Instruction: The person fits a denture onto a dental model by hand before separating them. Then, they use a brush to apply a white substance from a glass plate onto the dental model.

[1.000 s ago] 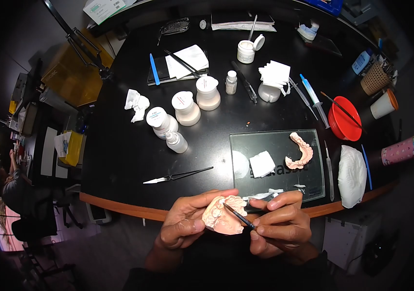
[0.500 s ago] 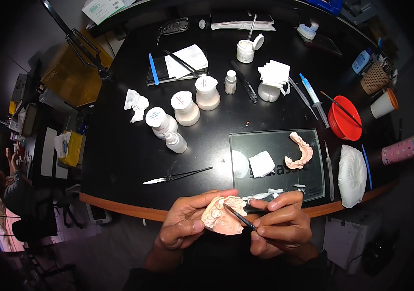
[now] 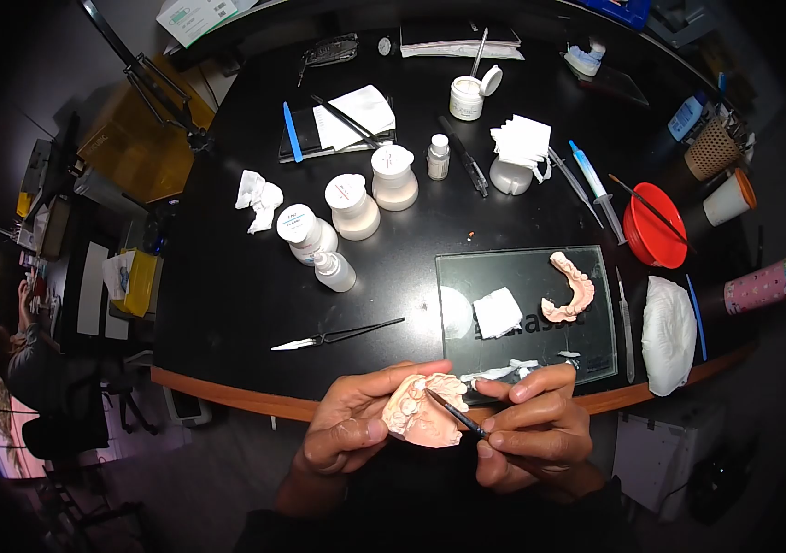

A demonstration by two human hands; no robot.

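A pinkish dental cast (image 3: 426, 426) with a row of teeth is gripped by my left hand (image 3: 349, 426), fingers behind it and thumb at its left edge. My right hand (image 3: 540, 431) pinches a thin dark brush (image 3: 456, 413), whose tip rests against or very near the teeth on the cast. Beyond my hands lies a glass plate (image 3: 527, 267) bearing a second arch-shaped cast (image 3: 572, 288), a folded white pad (image 3: 498, 313) and whitish scraps (image 3: 504, 372).
White-capped jars (image 3: 349, 207) and a small bottle (image 3: 332, 272) stand at centre left. Tweezers (image 3: 338, 334) lie near the front edge. To the right are a red bowl (image 3: 653, 226), a syringe (image 3: 590, 184) and a white cloth (image 3: 669, 336). Another person's arm (image 3: 24, 313) shows far left.
Both hands and the cast hold nearly the same position; the brush tip has shifted very slightly. At far left, the other person's hand has moved a little.
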